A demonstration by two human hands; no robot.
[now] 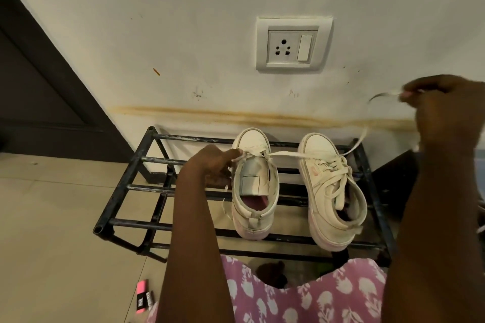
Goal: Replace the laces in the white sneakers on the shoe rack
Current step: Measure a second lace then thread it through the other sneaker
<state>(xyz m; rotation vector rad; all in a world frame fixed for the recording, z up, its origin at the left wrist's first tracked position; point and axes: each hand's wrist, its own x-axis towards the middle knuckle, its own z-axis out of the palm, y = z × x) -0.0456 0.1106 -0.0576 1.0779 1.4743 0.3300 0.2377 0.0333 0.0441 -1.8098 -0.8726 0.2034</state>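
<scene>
Bare forearms, no sleeves; pink garment (301, 296) with white floral print.

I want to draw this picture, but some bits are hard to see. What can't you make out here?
All in the head view:
- Lace tip at the right hand: blurred, fingers cover it.
- Left hand fingertips: tucked against the left sneaker.
- Right sneaker inside: too dark.
- Shoe rack lower shelf: behind arms and the purple dress.
- Pink thing on the floor: print too small.
</scene>
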